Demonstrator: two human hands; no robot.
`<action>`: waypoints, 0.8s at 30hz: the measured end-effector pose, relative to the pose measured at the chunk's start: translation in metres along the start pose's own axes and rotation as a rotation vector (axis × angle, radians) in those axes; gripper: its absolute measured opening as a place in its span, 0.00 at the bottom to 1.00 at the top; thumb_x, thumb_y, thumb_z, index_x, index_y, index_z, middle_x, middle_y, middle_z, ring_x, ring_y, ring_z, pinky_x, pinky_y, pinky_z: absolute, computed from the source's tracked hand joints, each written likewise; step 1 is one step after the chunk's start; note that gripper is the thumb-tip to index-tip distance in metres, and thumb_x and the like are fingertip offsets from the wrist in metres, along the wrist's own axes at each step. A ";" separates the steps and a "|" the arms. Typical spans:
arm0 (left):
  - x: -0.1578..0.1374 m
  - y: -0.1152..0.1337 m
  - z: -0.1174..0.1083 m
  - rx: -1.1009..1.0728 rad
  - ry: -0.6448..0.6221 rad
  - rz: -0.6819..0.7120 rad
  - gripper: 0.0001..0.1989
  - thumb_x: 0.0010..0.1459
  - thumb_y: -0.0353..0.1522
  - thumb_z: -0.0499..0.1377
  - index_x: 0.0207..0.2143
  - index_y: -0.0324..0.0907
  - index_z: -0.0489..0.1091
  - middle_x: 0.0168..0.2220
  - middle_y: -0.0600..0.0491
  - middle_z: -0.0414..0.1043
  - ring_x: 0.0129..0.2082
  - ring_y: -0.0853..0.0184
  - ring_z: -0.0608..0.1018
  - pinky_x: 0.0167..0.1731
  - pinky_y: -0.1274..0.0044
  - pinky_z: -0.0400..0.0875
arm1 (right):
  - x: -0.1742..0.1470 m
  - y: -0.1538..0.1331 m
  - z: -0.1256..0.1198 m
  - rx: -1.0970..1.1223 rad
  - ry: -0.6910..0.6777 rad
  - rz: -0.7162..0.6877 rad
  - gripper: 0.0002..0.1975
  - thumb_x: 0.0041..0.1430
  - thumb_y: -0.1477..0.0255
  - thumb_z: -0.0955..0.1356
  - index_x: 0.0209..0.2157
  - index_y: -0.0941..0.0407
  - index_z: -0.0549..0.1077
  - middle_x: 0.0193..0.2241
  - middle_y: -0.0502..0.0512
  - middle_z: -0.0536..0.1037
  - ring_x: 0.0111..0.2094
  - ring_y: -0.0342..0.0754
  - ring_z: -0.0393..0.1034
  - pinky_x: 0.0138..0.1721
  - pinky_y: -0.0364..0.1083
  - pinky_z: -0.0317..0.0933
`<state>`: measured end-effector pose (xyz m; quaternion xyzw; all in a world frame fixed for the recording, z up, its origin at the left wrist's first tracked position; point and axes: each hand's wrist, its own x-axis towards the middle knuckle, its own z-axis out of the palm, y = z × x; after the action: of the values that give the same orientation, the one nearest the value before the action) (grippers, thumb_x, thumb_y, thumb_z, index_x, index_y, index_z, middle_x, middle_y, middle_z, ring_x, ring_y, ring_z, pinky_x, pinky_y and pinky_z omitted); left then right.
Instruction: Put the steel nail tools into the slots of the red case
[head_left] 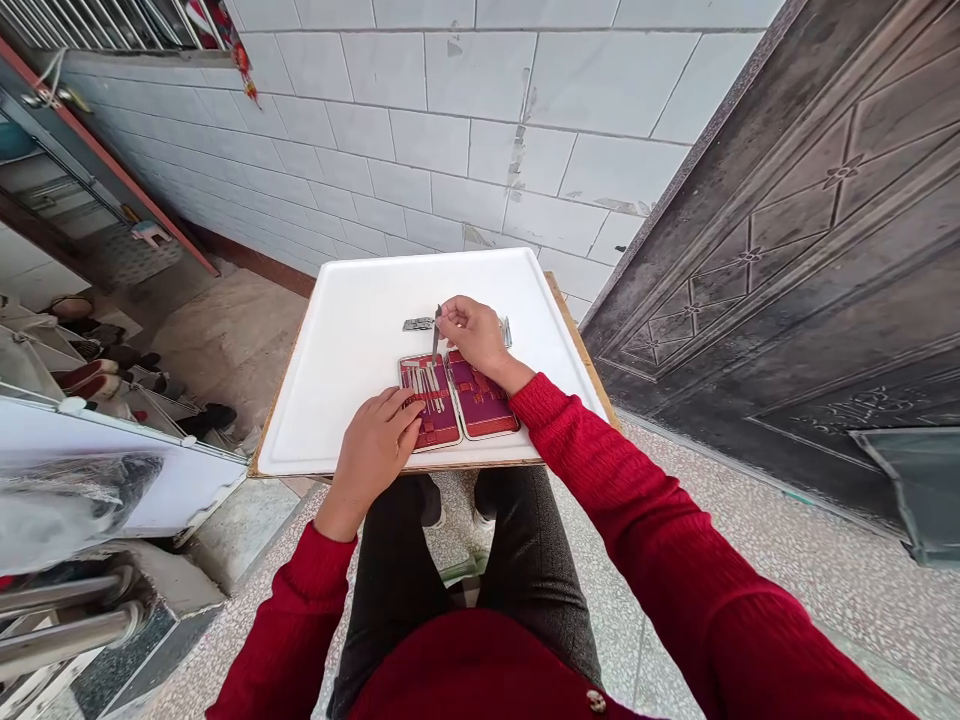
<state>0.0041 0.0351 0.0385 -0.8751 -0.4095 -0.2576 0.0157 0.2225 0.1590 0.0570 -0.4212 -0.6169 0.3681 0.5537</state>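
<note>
An open manicure case [491, 412] with a red and purple lining lies on the white tabletop. Several slim metal manicure tools [424, 384] sit under straps in its left half. My right hand [474, 335] pinches a slim metal manicure tool [436, 340] upright, its lower end just above that half; its exact kind is too small to make out. My left hand [377, 440] rests flat, fingers stretched over the case's left side. Behind the case lies a small metallic item [418, 324]. Another small silvery item [506, 332] shows partly behind my right hand.
The white tabletop [352, 300] has a raised rim and rests on a wooden board [574, 335]. A tiled wall [465, 150] stands behind it, a dark metal door [787, 250] to the right. Shoes on a rack [94, 380] are at the left.
</note>
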 end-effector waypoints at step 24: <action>0.000 0.001 0.000 0.014 0.010 -0.001 0.14 0.73 0.33 0.52 0.54 0.44 0.75 0.58 0.44 0.77 0.60 0.53 0.76 0.58 0.57 0.75 | -0.007 -0.015 -0.002 -0.255 -0.013 -0.116 0.04 0.63 0.69 0.66 0.35 0.54 0.70 0.32 0.52 0.76 0.36 0.48 0.70 0.39 0.47 0.67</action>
<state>0.0048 0.0343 0.0384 -0.8735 -0.4116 -0.2589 0.0239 0.2234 0.1471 0.0683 -0.4494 -0.6854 0.2569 0.5121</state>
